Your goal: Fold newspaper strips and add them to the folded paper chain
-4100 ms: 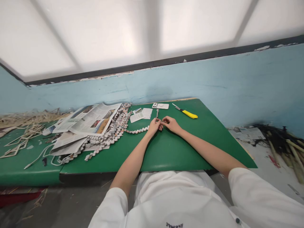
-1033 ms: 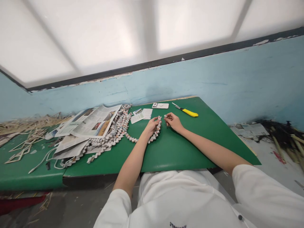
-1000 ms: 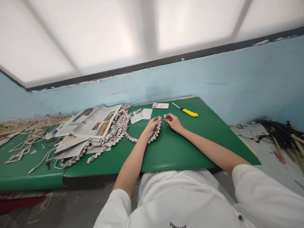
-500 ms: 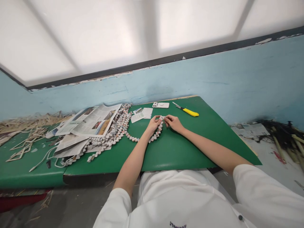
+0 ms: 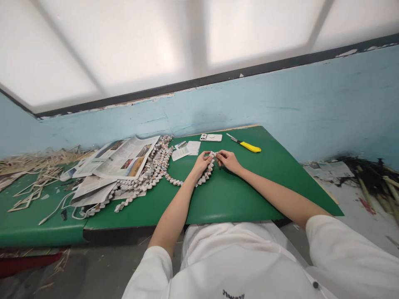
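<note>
The green counter (image 5: 249,182) runs out of view at the left edge, and newspapers (image 5: 124,158) cover part of a heap of folded paper links. Newsprint is too small to read; dark writing on the white shirt (image 5: 233,295) is cut off below. A paper chain (image 5: 204,176) trails from the heap to both hands. The left hand (image 5: 202,162) pinches its end; the right hand (image 5: 227,160) grips the tip just beside, forearms outstretched. A yellow knife (image 5: 247,145) and phone (image 5: 211,137) lie beyond.
</note>
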The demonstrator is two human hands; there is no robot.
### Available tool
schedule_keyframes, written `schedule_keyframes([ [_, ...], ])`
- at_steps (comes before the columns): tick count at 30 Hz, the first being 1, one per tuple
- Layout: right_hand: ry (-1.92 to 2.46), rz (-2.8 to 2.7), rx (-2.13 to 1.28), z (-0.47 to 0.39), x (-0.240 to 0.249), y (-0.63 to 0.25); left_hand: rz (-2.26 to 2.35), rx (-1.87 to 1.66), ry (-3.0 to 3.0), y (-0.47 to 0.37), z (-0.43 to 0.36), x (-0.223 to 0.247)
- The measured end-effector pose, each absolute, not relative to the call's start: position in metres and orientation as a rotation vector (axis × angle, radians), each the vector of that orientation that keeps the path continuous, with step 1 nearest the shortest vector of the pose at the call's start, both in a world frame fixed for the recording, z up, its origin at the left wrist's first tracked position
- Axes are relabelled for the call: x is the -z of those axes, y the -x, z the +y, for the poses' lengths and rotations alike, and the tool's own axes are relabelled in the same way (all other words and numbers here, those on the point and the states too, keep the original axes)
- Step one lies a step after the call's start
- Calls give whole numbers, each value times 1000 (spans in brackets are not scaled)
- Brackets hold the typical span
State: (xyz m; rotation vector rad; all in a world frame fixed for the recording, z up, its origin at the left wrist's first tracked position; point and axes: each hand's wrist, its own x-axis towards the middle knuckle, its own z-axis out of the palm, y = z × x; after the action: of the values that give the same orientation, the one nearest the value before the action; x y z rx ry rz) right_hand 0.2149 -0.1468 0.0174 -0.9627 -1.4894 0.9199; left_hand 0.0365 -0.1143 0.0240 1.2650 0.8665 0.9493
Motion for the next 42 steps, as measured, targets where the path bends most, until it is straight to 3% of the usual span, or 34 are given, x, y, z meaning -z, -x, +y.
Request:
schedule_keyframes([
  [24,965,-1539,-902,-141,-15,-221,863,-923,-1602,-35,-119,-25],
  [42,908,-1458,-1066,-141,-20,-223,774,-837,-1526,-32,-119,-23],
])
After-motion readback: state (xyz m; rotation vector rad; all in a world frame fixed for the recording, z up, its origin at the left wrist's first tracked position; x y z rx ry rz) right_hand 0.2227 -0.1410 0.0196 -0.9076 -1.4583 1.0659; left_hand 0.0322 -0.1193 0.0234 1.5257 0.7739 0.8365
